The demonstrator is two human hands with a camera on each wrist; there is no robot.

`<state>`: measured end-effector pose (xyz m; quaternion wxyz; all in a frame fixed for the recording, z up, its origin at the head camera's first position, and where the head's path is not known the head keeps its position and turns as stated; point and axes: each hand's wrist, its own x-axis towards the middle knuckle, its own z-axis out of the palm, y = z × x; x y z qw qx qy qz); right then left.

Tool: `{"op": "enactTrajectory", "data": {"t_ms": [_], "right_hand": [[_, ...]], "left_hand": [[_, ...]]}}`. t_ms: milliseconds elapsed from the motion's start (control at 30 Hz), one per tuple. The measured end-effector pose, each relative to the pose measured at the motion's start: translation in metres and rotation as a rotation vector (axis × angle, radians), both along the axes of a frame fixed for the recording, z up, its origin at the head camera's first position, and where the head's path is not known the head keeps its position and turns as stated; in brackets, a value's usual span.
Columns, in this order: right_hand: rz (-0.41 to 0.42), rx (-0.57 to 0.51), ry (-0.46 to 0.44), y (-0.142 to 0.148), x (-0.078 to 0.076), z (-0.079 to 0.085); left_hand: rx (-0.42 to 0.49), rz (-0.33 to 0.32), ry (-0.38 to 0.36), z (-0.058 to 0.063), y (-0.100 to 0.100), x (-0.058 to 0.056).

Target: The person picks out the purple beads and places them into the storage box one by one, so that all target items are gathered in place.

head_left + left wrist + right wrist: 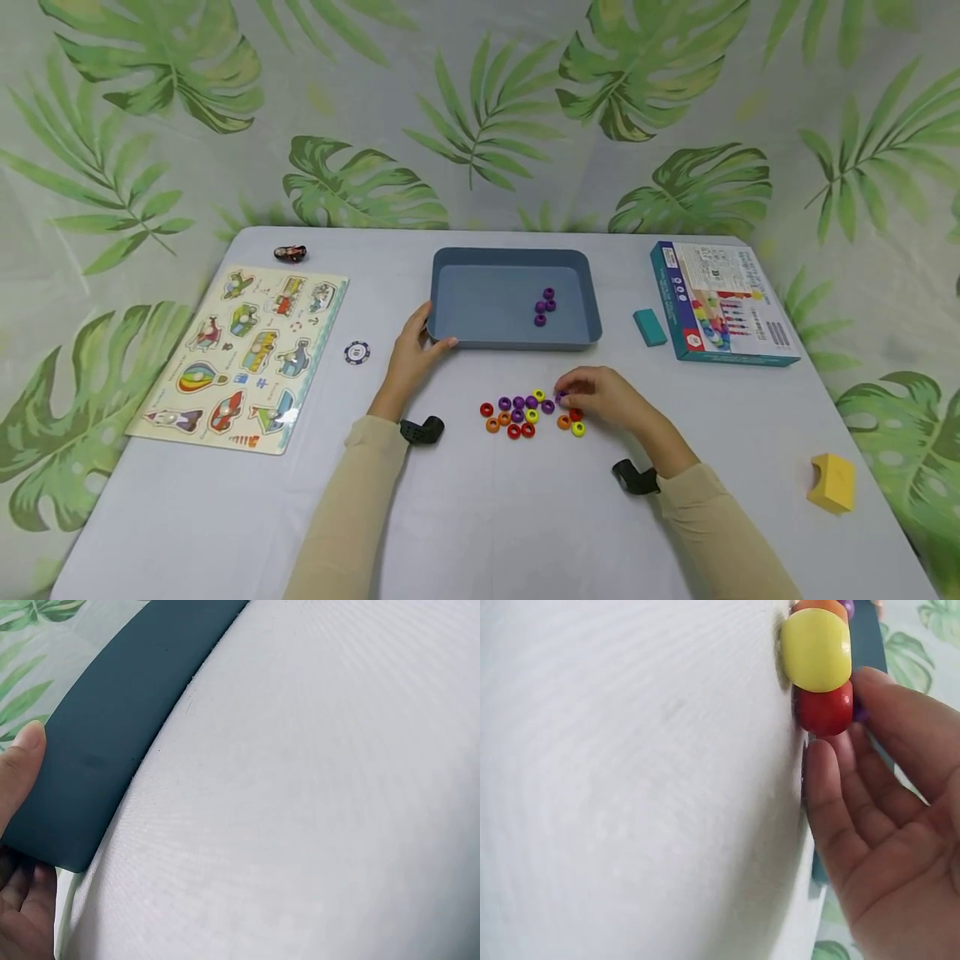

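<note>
At the left front corner of the blue-grey tray (483,300), my left hand (411,357) holds the edge, thumb along the front wall and fingers round the side. Several purple beads (541,307) lie inside the tray toward its right. My right hand (606,395) pinches a purple bead (562,396) between thumb and fingertips, at the right end of a loose group of beads before the tray. That group mixes purple, red, orange and yellow. Close by the right fingers, the right wrist view shows a red bead (825,710) and a yellow bead (816,651).
On the left lie a wooden picture puzzle board (242,358), a poker chip (357,352) and a small dark patterned object (290,253). To the right are a teal block (649,327), a boxed toy set (727,304) and a yellow notched block (832,483).
</note>
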<state>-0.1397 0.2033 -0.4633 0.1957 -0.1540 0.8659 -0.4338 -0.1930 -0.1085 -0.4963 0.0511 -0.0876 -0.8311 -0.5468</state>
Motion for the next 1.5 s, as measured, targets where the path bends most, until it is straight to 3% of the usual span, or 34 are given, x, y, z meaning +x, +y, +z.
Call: {"op": "enactTrajectory", "data": {"t_ms": [200,400,600,767,1100,1167,1367,1500], "right_hand": [[-0.066,-0.085,0.103,0.001,-0.016,0.015],[-0.176,-0.227,0.175,-0.002,-0.051,0.024],[-0.267,-0.149,0.194,-0.011,-0.085,0.014],[-0.293,-0.081,0.141,-0.020,-0.099,0.010],[-0.241,0.032,0.088,-0.026,-0.110,0.006],[-0.232,0.049,0.096,-0.026,-0.110,0.005],[-0.257,0.006,0.090,-0.026,-0.102,0.012],[-0.206,-0.086,0.127,-0.025,-0.088,0.024]], "left_hand": [[0.007,0.008,0.003,-0.002,0.001,0.001],[-0.010,0.017,-0.003,-0.001,0.001,0.001],[-0.004,0.019,0.005,-0.001,0.000,0.001],[0.012,0.014,0.004,-0.002,0.000,0.001],[0.006,0.013,0.010,-0.002,0.000,0.001],[0.022,0.013,0.007,0.005,0.002,0.005],[0.024,0.004,0.007,0.002,0.001,0.003],[0.015,0.002,0.008,-0.003,0.000,0.000]]}}
